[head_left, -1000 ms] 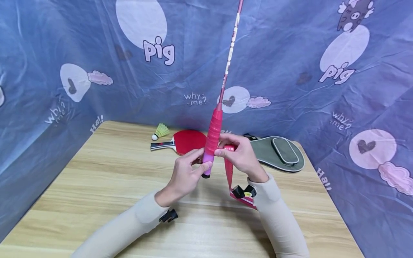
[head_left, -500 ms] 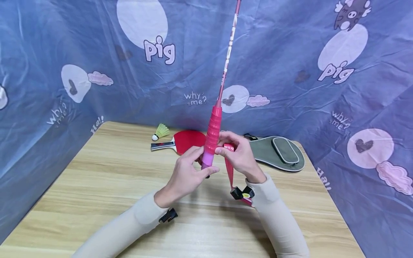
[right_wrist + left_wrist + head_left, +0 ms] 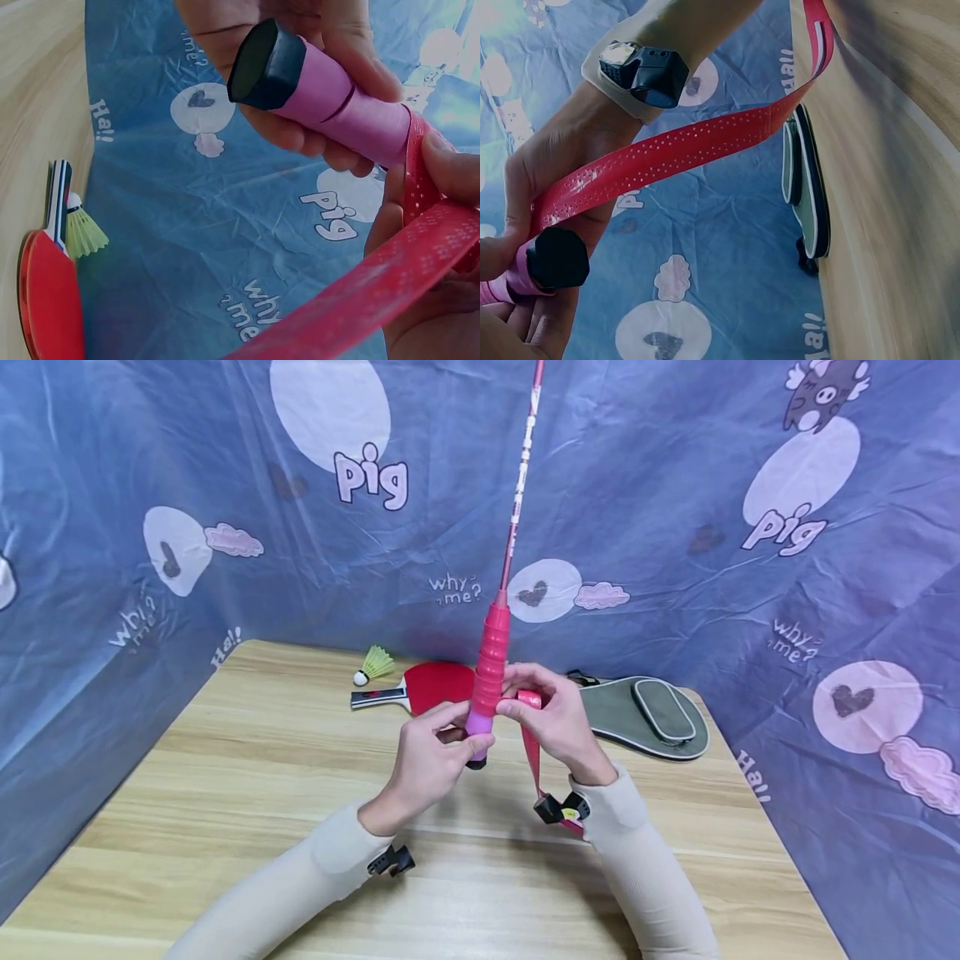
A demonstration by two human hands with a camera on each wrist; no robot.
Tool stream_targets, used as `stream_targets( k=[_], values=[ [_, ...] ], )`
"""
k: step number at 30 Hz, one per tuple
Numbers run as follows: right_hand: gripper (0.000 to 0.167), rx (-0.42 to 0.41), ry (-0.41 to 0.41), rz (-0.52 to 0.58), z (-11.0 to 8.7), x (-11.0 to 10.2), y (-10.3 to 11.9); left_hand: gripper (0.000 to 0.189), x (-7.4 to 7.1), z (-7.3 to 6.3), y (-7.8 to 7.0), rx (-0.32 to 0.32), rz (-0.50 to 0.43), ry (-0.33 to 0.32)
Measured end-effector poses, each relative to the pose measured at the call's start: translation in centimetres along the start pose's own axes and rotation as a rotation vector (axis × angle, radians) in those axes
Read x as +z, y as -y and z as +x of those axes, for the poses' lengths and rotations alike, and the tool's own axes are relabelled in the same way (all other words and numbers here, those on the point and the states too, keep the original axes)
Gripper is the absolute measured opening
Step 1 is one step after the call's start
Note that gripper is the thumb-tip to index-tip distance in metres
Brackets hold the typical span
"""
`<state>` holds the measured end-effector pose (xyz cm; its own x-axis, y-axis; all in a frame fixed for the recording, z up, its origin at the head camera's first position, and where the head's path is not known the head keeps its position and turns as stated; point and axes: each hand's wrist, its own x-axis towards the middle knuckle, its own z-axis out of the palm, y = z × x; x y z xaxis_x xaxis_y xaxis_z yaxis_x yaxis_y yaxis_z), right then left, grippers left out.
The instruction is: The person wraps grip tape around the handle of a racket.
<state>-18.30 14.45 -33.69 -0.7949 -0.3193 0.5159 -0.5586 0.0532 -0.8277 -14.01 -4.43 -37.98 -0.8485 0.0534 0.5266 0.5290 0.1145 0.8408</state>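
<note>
A badminton racket (image 3: 492, 647) stands nearly upright over the table, its top leaning right and running out of the head view. Perforated red grip tape (image 3: 675, 154) is wound around the upper handle. Below the windings a purple section (image 3: 345, 105) and the black butt cap (image 3: 262, 67) show bare. My left hand (image 3: 427, 752) holds that purple section between thumb and fingers. Just right of the handle, my right hand (image 3: 551, 718) pinches the tape where it meets the windings. The loose tape hangs from this hand to the table, partly hidden by the right wrist camera.
Behind my hands, a red table tennis bat (image 3: 438, 687) lies on the wooden table (image 3: 247, 777). A yellow shuttlecock (image 3: 374, 665) sits beyond its handle. At the back right lies a grey-green bat case (image 3: 645, 718). A blue printed cloth (image 3: 450, 527) surrounds the table's back and sides.
The racket and both hands have shifted slightly left, and the shaft stands a little straighter. My left thumb lifted off the handle half a second ago and now presses on it again.
</note>
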Motion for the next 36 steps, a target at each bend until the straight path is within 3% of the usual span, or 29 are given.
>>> stream_targets(
  k=[5,11,14,20,23,28,36],
  values=[
    [0.040,0.001,0.003,0.013,0.06,-0.03,0.04,0.043,0.02,-0.02,-0.07,-0.014,-0.031,0.034],
    [0.038,0.014,0.002,-0.018,-0.07,-0.18,0.11,0.044,-0.12,0.00,-0.06,-0.034,-0.093,0.125],
    [0.036,0.010,-0.006,-0.053,-0.13,-0.20,0.15,0.045,-0.17,0.06,-0.09,-0.017,-0.084,0.146],
    [0.033,0.007,-0.018,-0.092,-0.16,-0.09,0.26,0.055,-0.12,0.40,-0.08,0.090,0.133,0.088],
    [0.033,0.012,-0.019,-0.097,-0.13,-0.04,0.30,0.059,-0.15,0.46,-0.12,0.101,0.187,0.035],
    [0.035,0.027,-0.032,-0.085,-0.05,0.03,0.20,0.051,-0.18,0.41,-0.22,0.061,0.136,-0.024],
    [0.036,0.024,-0.034,-0.005,0.07,0.21,-0.22,0.042,-0.09,0.31,0.03,0.008,0.048,-0.028]
  ],
)
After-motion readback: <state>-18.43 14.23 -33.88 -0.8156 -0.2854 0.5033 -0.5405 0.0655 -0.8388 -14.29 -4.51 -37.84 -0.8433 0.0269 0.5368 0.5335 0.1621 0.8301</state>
